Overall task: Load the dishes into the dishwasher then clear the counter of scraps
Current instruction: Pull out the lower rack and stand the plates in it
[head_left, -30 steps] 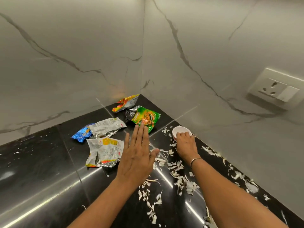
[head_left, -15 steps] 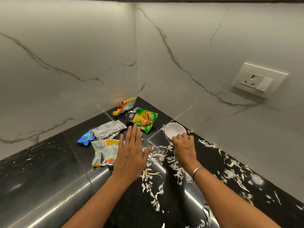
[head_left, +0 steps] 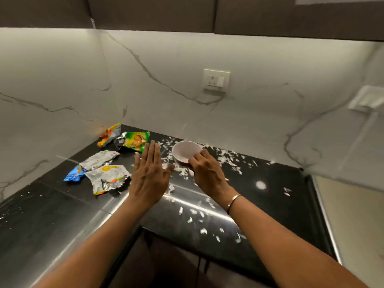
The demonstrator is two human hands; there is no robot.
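A small white bowl (head_left: 185,151) is tipped toward me near the back wall of the black counter (head_left: 270,196). My right hand (head_left: 207,173) grips its near rim. My left hand (head_left: 148,175) is flat with fingers together, edge-on beside the bowl, over pale vegetable scraps (head_left: 182,172) scattered across the counter. Several torn snack wrappers lie to the left: a green one (head_left: 136,140), an orange one (head_left: 109,134), a silver one (head_left: 99,160), a blue one (head_left: 73,173) and a crumpled white and yellow one (head_left: 108,178).
White marble walls meet in a corner behind the wrappers. A wall socket (head_left: 216,81) sits above the counter, dark cabinets (head_left: 207,13) overhead. The counter's front edge (head_left: 187,231) and right edge (head_left: 324,215) are close, with a second blurred wall plate (head_left: 367,98) at right.
The view has tilted up and back. My right hand has tipped the bowl toward me and holds its rim. My left hand stays flat beside it.
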